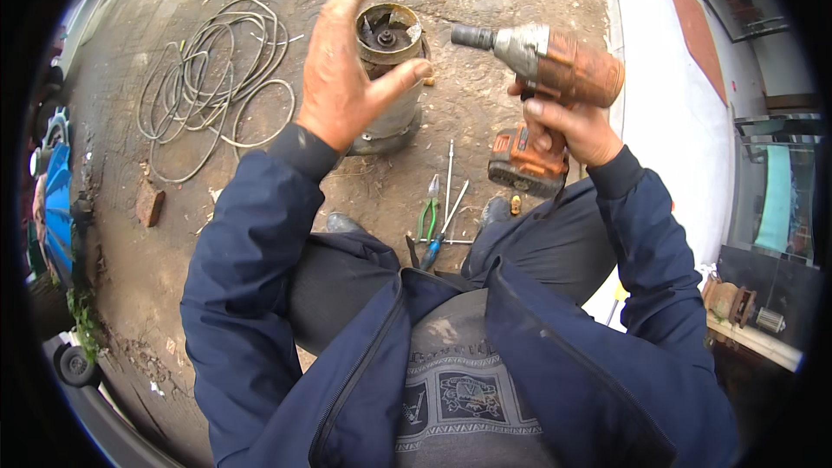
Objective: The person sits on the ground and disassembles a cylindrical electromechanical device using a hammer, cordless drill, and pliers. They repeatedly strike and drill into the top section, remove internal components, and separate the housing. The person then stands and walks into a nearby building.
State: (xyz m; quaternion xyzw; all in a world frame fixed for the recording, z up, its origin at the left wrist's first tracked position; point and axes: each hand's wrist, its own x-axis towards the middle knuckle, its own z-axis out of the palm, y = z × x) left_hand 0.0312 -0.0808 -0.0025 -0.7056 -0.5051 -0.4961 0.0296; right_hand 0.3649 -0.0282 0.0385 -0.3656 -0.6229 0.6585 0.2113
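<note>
In my right hand (pixel 568 126) is a worn orange cordless impact wrench (pixel 563 65), gripped by its handle. A dark socket on its nose points left, and a battery pack sits at its base. My left hand (pixel 342 74) is raised with thumb and fingers spread, holding nothing. Just behind it stands a dirty cylindrical pump or motor body (pixel 394 117), upright on the ground. Its open top (pixel 387 35) shows a hub with a nut inside a rusty ring. My left hand partly hides its left side; whether they touch I cannot tell.
Coiled grey cable (pixel 199 78) lies on the ground at the left, with a brick piece (pixel 150 206) below it. Green-handled pliers (pixel 428 215), a blue-handled screwdriver (pixel 438 243) and a metal rod (pixel 450 178) lie between my feet. A white wall (pixel 659 78) rises at the right.
</note>
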